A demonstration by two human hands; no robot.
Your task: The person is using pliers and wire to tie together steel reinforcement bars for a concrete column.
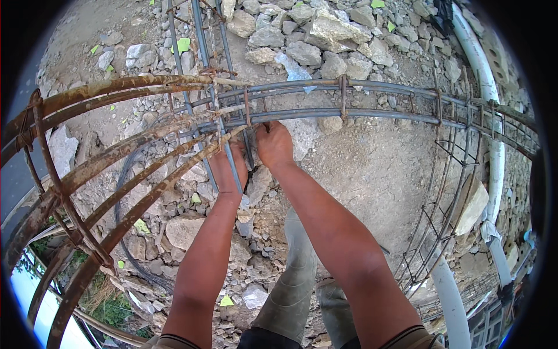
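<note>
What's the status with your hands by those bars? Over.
Left hand partly hidden behind slanting bars. Right hand curled just below the grey bar; grip unclear. Slanting bars obstruct the view.

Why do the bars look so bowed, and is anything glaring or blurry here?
Head view: fisheye distortion probably exaggerates the curve of the rusty bars and white pipe; head view: the pale patch at lower left looks washed out; head view: the right hand looks reasonably sharp.
</note>
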